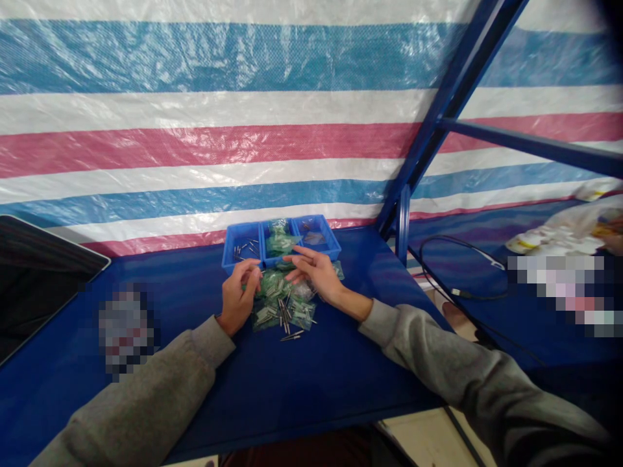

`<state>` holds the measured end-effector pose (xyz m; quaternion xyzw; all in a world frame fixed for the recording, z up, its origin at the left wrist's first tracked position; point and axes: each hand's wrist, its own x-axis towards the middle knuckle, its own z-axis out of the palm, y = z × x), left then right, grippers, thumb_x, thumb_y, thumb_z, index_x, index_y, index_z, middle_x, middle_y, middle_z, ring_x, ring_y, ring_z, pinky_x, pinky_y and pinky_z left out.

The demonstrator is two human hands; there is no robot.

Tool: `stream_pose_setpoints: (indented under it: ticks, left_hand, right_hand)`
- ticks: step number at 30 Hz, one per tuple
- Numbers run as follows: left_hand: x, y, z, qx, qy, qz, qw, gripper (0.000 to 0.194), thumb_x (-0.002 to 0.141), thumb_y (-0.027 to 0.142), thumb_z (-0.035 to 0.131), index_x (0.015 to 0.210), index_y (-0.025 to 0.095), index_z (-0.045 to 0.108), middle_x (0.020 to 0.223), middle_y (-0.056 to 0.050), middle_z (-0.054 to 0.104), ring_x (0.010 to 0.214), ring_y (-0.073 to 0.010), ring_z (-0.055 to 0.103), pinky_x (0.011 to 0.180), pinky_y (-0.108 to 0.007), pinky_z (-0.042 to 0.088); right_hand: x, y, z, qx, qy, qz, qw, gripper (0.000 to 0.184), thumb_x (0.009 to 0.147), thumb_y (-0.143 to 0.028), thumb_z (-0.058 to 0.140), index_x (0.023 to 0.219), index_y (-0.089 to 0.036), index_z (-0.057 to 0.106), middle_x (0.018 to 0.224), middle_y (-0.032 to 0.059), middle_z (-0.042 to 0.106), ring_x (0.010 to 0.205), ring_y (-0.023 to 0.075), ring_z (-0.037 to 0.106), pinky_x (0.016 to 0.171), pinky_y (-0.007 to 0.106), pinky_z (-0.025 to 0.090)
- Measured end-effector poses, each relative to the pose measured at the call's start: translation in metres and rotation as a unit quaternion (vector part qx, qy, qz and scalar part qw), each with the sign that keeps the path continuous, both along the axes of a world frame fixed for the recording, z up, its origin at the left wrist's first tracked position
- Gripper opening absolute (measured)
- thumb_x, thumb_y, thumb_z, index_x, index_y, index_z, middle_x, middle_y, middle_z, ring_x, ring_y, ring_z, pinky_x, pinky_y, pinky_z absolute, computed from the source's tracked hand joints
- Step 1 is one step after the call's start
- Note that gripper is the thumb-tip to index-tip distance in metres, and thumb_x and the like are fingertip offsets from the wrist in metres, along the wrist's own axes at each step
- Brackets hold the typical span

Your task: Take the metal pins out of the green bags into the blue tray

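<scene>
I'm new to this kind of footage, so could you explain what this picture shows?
There is no machine here, just a person's bare left hand and right hand. A camera worn on the head took this one picture, looking forward and down. On the blue table lie small greenish see-through bags and slim metal pieces. Just beyond them stands a blue tray with three compartments; more metal pieces lie in its left one, greenish bags in the middle one. Both hands are close to the bags; whether they hold anything, I cannot tell.
</scene>
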<state>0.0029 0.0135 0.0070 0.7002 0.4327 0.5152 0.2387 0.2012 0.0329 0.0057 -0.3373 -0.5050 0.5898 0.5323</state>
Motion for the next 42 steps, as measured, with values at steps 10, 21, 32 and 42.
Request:
stream_pose_setpoints:
  ticks: [10,21,32,42]
  left_hand:
    - [-0.005,-0.014,0.02,0.125,0.204,-0.005,0.971,0.019,0.087,0.026,0.046,0.096,0.017,0.06,0.094,-0.006,0.062,0.085,-0.0145,0.058,0.079,-0.027,0.046]
    - [-0.035,-0.038,0.024,0.032,0.477,-0.036,0.878,0.091,0.068,0.069,0.052,0.142,0.027,0.02,0.151,-0.009,0.009,0.136,-0.0359,0.008,0.107,-0.055,0.016]
    - [-0.036,-0.039,0.014,0.017,0.453,-0.007,0.891,0.088,0.071,0.065,0.053,0.142,0.027,0.019,0.149,-0.009,0.016,0.134,-0.0337,0.019,0.107,-0.049,0.023]
    - [-0.021,-0.048,0.001,0.022,0.478,-0.065,0.876,0.099,0.063,0.073,0.052,0.143,0.027,0.015,0.151,-0.01,0.009,0.136,-0.037,0.008,0.107,-0.054,0.018]
  right_hand:
    - [0.019,-0.018,0.016,0.266,-0.43,-0.125,0.854,0.025,0.088,-0.028,0.045,0.1,-0.017,0.064,0.091,0.0074,0.065,0.076,0.0168,0.059,0.073,0.03,0.047]
    - [0.065,-0.051,-0.008,0.362,-0.629,0.001,0.688,0.086,0.072,-0.07,0.048,0.142,-0.024,0.026,0.15,0.0126,0.01,0.135,0.037,0.013,0.105,0.057,0.016]
    - [0.06,-0.049,-0.013,0.302,-0.624,-0.025,0.72,0.083,0.08,-0.064,0.042,0.145,-0.023,0.011,0.15,0.0115,0.01,0.137,0.0303,0.013,0.108,0.051,0.017]
    - [0.049,-0.057,-0.012,0.298,-0.645,0.047,0.702,0.106,0.067,-0.076,0.046,0.145,-0.019,0.0,0.15,0.0151,-0.005,0.137,0.0357,0.001,0.106,0.056,0.009]
